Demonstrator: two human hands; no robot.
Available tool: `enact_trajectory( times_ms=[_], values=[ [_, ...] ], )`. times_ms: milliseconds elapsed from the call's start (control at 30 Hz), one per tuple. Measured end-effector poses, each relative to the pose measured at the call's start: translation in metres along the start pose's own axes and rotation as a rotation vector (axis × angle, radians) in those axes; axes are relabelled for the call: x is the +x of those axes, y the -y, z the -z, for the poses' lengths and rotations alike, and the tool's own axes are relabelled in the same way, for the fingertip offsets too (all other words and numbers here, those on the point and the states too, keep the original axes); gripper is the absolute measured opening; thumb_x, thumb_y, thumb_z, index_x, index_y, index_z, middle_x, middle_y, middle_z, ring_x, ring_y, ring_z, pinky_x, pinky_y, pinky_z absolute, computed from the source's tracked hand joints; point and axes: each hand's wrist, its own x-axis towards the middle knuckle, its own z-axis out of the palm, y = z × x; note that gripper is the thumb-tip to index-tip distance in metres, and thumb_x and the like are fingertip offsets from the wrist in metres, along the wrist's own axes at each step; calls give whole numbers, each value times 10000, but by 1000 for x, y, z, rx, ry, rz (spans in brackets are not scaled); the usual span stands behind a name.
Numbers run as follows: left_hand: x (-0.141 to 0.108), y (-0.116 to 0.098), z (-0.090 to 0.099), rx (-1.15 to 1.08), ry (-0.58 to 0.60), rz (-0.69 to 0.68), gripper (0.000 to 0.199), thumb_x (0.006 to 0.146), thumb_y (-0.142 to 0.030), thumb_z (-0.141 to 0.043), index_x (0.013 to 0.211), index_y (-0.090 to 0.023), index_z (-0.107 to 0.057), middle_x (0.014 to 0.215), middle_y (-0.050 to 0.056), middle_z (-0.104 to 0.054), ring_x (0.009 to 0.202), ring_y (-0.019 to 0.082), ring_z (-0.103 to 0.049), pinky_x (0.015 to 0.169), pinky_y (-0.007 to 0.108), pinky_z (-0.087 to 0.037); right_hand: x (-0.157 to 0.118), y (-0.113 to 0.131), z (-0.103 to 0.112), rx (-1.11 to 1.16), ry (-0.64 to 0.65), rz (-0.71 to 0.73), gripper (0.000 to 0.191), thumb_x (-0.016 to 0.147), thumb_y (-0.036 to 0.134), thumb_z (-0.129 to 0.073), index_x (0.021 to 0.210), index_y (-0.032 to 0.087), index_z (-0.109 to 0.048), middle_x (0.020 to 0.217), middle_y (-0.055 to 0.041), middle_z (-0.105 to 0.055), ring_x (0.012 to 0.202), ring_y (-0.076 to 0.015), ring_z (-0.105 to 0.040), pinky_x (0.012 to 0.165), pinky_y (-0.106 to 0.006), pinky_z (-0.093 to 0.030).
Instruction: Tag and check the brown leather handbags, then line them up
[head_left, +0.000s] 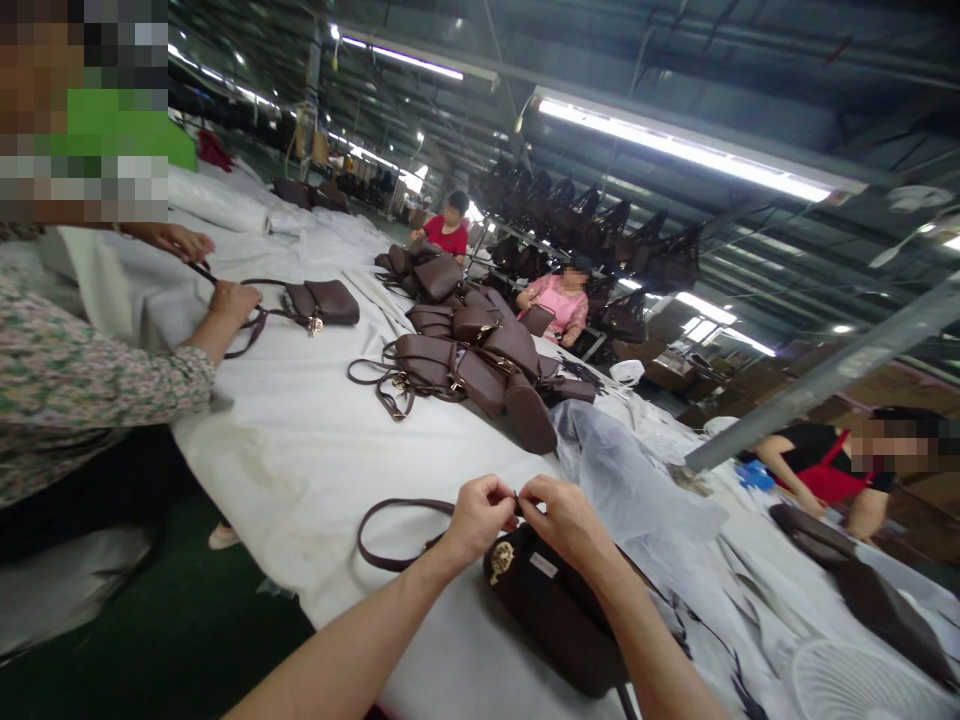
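A dark brown handbag (pixel 555 620) lies on the white-covered table before me, with a gold charm (pixel 502 562) and a small white label (pixel 543 566) on it. Above its top edge, my left hand (pixel 480 518) and my right hand (pixel 562 515) meet with fingertips pinched. A tiny dark piece shows between them; its kind is too small to tell. The bag's brown strap (pixel 375 520) loops out over the table and passes behind my left wrist. My right forearm crosses over part of the bag.
Brown handbags (pixel 480 360) are piled mid-table beside a clear plastic sheet (pixel 622 470). At left, a co-worker's hands (pixel 232 300) hold the strap of another bag (pixel 322 302). More people work across and at right, near a slanting grey pole (pixel 825 370). A white basket (pixel 862 680) stands lower right.
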Motion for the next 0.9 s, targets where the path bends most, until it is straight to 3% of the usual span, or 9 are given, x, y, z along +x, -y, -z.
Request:
enact_trajectory(
  times_ms=[433,733,900],
  values=[
    [1,-1,-1,54,29,-9,35,650,-165,-546,617,-156,-538,500,-45,-560,443,100,-580,432,177,-463,-3,3,-7,-87,-43,-37,172,823,148,-484,706,187,-604,750,-42,-637,663,-157,-574,602,-255,-360],
    [4,0,6,59,75,7,65,619,-149,-519,666,-158,-563,545,-37,-556,426,93,-543,371,173,-440,-2,-8,-4,-54,-60,12,166,796,120,-475,680,190,-570,707,-33,-607,651,-154,-560,623,-258,-384],
    [2,1,2,-26,84,54,144,632,-182,-570,765,-143,-611,612,-14,-596,535,120,-594,495,230,-532,-3,-5,0,-11,-36,32,194,826,139,-477,693,192,-609,714,-22,-639,661,-140,-583,634,-245,-400]
  ],
)
